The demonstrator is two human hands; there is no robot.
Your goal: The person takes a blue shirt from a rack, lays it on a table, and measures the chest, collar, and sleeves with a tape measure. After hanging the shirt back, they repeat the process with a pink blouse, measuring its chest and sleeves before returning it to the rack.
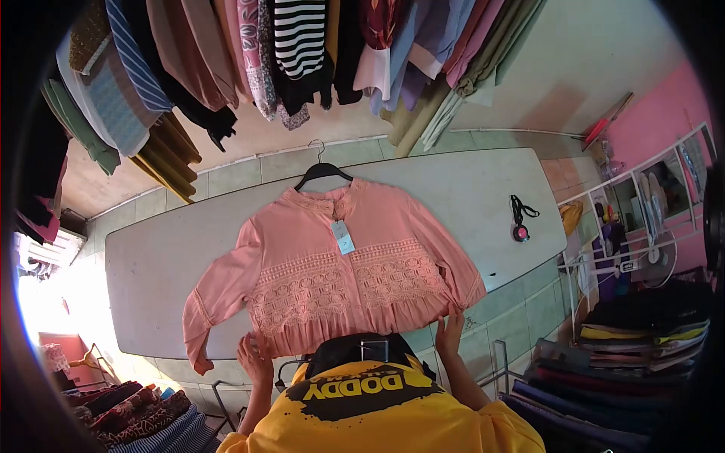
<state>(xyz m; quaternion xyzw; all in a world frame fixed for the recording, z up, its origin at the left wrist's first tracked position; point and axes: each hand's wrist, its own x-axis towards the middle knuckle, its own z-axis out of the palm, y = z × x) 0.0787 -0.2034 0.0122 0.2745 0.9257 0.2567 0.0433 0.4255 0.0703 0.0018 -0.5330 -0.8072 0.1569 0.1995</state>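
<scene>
A salmon-pink long-sleeved blouse (302,226) with crochet lace across its front lies spread on the table. Its collar points away from me, and its hem is gathered near my waist. Inside the neck is a black hanger (323,175) with a metal hook. A pale blue tag (342,237) hangs at the front placket. My left hand (257,359) is closed at the left end of the hem, fingertips on the fabric. At the right end of the hem, close to the sleeve cuff, my right hand (450,334) pinches the fabric.
The long white table (166,264) carries a black-corded device (521,231) at the right. Clothes (302,45) hang above the far side. Folded garments (634,347) are stacked at the right, and more clothes (143,415) lie at the lower left. A white-framed rack with a mirror (627,196) stands at the right.
</scene>
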